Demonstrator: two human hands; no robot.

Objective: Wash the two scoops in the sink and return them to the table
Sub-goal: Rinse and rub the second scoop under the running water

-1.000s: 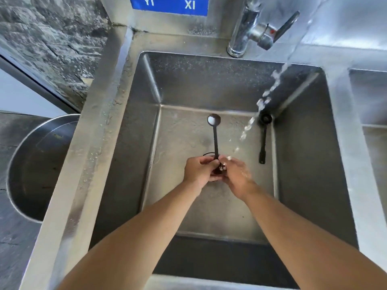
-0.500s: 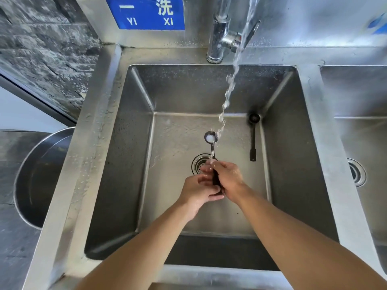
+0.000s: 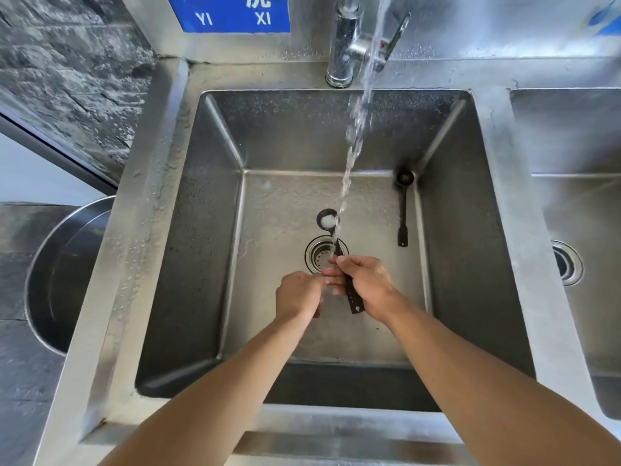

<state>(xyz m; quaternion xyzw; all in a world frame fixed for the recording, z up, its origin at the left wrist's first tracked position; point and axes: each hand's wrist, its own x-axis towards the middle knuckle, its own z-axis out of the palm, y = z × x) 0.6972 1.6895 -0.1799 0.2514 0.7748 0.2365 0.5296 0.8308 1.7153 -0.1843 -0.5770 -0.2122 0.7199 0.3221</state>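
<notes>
1. In a steel double sink unit, the main basin (image 3: 450, 230) sits centre frame, wet, with a round drain (image 3: 317, 255) in its floor; a second basin (image 3: 578, 136) with its own drain shows at the right edge.
2. Behind the basin, a chrome tap (image 3: 349, 45) stands on the back ledge, and a stream of water (image 3: 356, 122) falls past it toward the middle of the basin.
3. On the back panel, a blue sign (image 3: 232, 11) reads "YI XI" in white under partly cut-off characters.
4. To the left, dark rough stone wall (image 3: 67, 79) above, and a large round metal bowl (image 3: 64, 274) low beside the sink unit, partly hidden by the sink's rim.
5. Right hand (image 3: 366, 284) is curled closed around the handle of a black scoop (image 3: 353, 297), held over the drain; the bowl end points away from the person, with something white in it, and the stream lands on the handle just behind the bowl.
6. Left hand (image 3: 299, 294) is loosely fisted, touching the right hand's fingers (image 3: 332, 280) beside the handle; cannot tell if it actually grips the scoop.
7. The second scoop (image 3: 403, 210), also black, lies flat on the basin floor along the right wall, bowl in the far right corner, well apart from both hands.
</notes>
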